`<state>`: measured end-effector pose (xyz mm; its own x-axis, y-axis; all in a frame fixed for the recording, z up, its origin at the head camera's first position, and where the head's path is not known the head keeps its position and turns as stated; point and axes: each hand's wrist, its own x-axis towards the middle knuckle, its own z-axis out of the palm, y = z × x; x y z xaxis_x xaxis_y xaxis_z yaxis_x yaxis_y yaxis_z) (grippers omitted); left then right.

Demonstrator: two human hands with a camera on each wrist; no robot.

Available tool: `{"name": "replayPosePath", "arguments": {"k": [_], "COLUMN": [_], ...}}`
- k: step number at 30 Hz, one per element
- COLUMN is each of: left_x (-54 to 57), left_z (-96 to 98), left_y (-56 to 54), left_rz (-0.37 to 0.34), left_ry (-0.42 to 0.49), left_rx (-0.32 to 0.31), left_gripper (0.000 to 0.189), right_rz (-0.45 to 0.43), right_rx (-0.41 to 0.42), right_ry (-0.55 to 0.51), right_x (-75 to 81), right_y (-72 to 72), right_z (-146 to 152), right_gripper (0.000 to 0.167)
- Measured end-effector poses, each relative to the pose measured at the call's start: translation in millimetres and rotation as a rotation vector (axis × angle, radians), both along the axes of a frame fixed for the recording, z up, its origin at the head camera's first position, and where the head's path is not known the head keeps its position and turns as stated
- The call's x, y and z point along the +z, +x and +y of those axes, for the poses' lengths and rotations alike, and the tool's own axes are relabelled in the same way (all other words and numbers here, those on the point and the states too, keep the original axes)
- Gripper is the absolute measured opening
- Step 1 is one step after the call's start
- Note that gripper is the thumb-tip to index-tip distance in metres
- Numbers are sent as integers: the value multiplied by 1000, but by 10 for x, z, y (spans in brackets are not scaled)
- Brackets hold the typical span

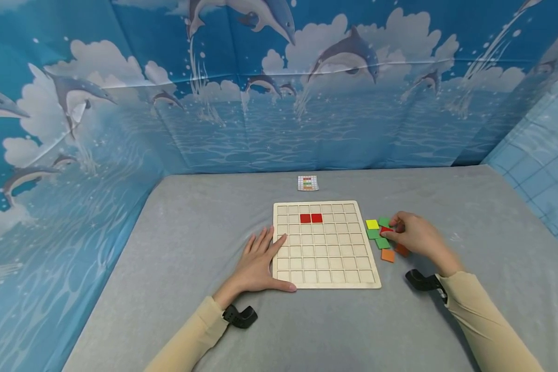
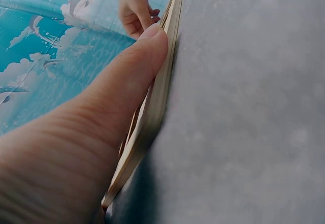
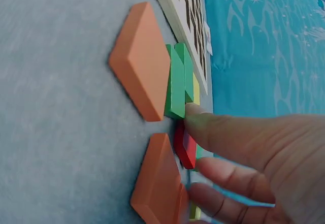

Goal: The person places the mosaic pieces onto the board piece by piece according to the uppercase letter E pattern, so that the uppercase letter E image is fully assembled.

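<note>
A pale wooden grid board (image 1: 325, 251) lies flat on the grey table. Two red tiles (image 1: 311, 218) sit side by side in cells of its second row from the top. My left hand (image 1: 257, 266) rests along the board's left edge, fingers spread, its thumb (image 2: 144, 49) on the near rim. To the right of the board, my right hand (image 1: 418, 237) pinches a red tile (image 3: 185, 145) between thumb and fingertips, low among the loose tiles. Green tiles (image 1: 382, 243), a yellow tile (image 1: 372, 224) and orange tiles (image 1: 388, 255) lie around those fingertips, partly covered by the hand.
A small card with a coloured grid pattern (image 1: 308, 183) lies behind the board. Blue dolphin-print cloth (image 1: 279, 103) hangs at the back and left of the grey table (image 1: 204, 217). Each wrist wears a black strap mount (image 1: 244, 316).
</note>
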<state>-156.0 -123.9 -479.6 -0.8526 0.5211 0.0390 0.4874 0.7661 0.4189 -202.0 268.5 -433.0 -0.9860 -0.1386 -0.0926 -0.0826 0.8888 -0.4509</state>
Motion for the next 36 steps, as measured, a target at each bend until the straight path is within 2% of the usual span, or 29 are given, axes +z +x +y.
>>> {"name": "replayPosePath", "arguments": {"k": [10, 23, 26, 31, 36], "left_x": [15, 10, 4, -1, 8], "left_z": [11, 18, 16, 8, 5], "left_y": [-9, -10, -8, -4, 2], "left_rz": [1, 1, -2, 1, 4], "left_ry": [-34, -31, -28, -15, -20], "left_rx": [0, 4, 5, 5, 8], "left_gripper": [117, 116, 116, 116, 116], "right_rz": [-33, 8, 17, 96, 200], "right_rx": [-57, -33, -51, -72, 1], "right_ry": [51, -67, -91, -145, -228], "right_x": [30, 16, 17, 44, 15], "right_y": [23, 103, 105, 80, 21], "right_z": [6, -2, -13, -106, -286], "right_gripper": [32, 29, 29, 28, 18]}}
